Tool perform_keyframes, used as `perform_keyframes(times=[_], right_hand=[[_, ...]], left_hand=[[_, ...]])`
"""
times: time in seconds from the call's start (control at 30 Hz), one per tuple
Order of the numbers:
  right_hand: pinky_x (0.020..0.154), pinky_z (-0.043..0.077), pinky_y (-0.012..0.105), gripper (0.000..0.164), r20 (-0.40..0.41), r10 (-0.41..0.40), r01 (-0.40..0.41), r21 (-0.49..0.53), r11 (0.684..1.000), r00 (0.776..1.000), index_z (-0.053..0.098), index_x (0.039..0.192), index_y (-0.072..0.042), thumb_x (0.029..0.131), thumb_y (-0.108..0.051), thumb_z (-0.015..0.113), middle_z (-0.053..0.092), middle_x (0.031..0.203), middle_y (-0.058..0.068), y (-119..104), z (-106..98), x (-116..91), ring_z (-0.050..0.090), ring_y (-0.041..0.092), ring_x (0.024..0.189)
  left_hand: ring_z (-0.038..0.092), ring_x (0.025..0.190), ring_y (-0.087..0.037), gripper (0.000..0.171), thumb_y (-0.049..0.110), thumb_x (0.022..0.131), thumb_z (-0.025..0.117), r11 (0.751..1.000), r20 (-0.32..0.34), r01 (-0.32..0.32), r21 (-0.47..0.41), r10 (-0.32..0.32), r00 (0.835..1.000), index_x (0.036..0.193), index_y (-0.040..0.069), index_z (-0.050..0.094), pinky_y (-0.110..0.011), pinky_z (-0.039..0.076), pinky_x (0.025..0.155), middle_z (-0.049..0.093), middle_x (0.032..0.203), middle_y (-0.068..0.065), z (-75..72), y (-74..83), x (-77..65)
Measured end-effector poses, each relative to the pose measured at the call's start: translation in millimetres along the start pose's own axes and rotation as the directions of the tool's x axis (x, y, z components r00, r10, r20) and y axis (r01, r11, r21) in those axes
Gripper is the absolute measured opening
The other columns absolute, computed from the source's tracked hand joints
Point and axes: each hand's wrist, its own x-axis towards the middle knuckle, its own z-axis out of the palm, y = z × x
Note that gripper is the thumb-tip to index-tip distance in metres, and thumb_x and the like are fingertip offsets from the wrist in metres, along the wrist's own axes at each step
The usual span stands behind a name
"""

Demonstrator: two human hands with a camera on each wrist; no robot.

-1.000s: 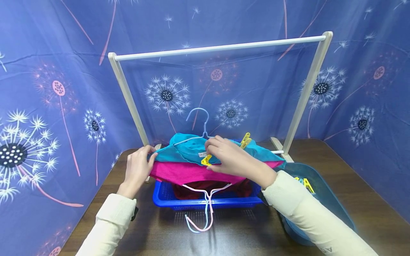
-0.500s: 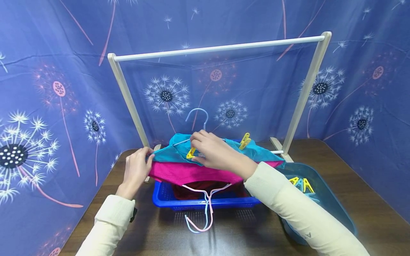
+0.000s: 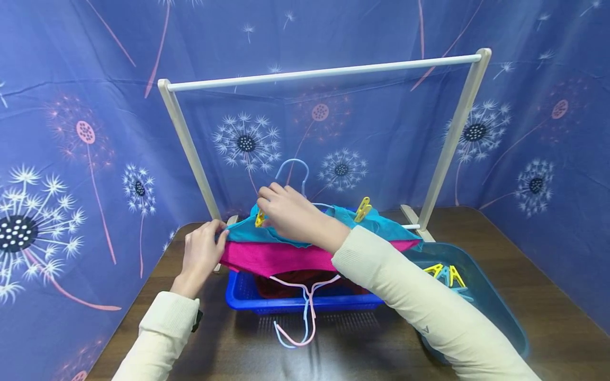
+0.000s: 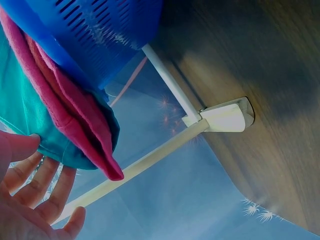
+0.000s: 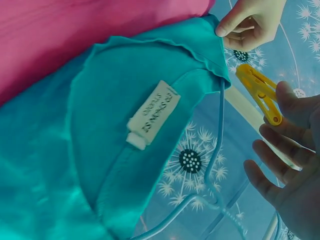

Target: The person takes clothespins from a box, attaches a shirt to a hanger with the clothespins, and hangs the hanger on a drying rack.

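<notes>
A teal garment with a white neck label lies on a light-blue hanger, over a magenta garment. My left hand pinches the teal garment's left shoulder between thumb and fingers. Between thumb and index finger, my right hand holds a yellow clothespin. In the right wrist view, its tip points towards that shoulder, with a gap between them. Another yellow clothespin grips the garment's right shoulder.
Beneath the garments stands a blue basket with dark red cloth inside. Pink and light-blue hanger hooks stick out over its front. A dark teal bin at right holds yellow and blue clothespins. Behind rises a rack.
My right hand has moved left across the teal garment with the yellow clothespin, from the neck area towards the left shoulder. My left hand has kept its grip there.
</notes>
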Motion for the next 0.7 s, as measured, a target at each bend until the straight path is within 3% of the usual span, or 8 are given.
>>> perform_keyframes(times=[0.37,0.7], right_hand=[[0.071,0.044,0.026,0.023,-0.005,0.002,-0.003,-0.14,0.99,1.0,0.062,0.105,-0.014,0.087,-0.027,0.061,0.055,0.106,0.0,-9,5,27,0.049,0.017,0.095],[0.078,0.044,0.027,0.021,0.048,0.018,-0.007,-0.225,0.974,0.999,0.062,0.108,-0.018,0.09,-0.028,0.056,0.055,0.108,-0.002,-17,13,43,0.048,0.018,0.099]], left_hand=[[0.064,0.076,-0.035,0.008,0.011,0.082,0.065,1.0,-0.006,-0.01,-0.006,0.01,1.0,0.087,0.006,0.064,-0.051,0.041,0.069,0.067,0.082,-0.013,-1.4,0.0,-1.0],[0.064,0.078,-0.034,0.009,0.013,0.083,0.064,1.0,0.006,-0.005,-0.009,0.005,1.0,0.089,0.006,0.064,-0.053,0.041,0.07,0.067,0.083,-0.012,-1.1,-1.1,-2.0]])
